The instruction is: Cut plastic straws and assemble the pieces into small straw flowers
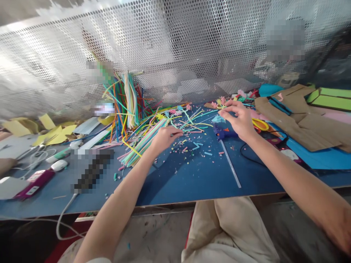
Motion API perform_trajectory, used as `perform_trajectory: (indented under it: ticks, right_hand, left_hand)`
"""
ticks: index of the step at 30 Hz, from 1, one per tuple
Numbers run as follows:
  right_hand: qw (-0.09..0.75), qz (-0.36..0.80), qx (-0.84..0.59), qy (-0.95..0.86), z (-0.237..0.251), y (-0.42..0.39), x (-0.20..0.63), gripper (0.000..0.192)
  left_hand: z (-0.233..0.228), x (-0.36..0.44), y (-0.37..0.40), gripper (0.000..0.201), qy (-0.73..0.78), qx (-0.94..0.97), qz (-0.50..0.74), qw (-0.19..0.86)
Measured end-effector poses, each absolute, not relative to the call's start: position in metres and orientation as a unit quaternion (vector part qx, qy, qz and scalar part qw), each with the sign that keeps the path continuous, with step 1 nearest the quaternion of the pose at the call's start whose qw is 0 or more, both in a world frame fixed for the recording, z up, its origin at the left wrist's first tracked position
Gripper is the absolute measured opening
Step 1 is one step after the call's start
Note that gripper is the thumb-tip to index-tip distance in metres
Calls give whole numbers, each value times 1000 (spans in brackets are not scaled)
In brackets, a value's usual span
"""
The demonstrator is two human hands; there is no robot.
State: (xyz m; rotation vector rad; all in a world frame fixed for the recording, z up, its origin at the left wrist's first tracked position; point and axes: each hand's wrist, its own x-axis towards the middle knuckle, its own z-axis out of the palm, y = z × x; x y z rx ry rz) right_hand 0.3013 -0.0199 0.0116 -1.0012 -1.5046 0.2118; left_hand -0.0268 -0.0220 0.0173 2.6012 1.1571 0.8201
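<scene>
On blue table (192, 179): left hand (164, 138) loosely curled, fingertips pinching thin straw among loose colourful straws (145, 140). Right hand (238, 118) half closed, fingers nipping small straw flower (221, 104) near glue gun (223, 133). Likely featherlight, bendy, easily crushed; best pinched gently mid-stem.

Bright daylight through the perforated screen (175, 47), glare upper left, soft shadows, wide-angle bending at edges, several pixelated patches
</scene>
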Motion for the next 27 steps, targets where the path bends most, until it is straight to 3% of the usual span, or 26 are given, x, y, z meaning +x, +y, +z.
perform_trajectory:
  ticks: [3, 7, 10, 27]
  right_hand:
    - [645, 117, -430, -620, 11, -17, 303, 22]
    - [652, 138, -442, -601, 8, -13, 305, 23]
    - [648, 137, -445, -603, 7, -12, 304, 25]
    - [622, 87, -453, -633, 0, -9, 307, 28]
  left_hand:
    - [23, -33, -22, 22, 417, 852, 270, 166]
    - [25, -42, -23, 27, 440, 789, 216, 370]
    - [23, -45, -22, 30, 414, 762, 200, 457]
    - [19, -50, -17, 27, 428, 733, 177, 499]
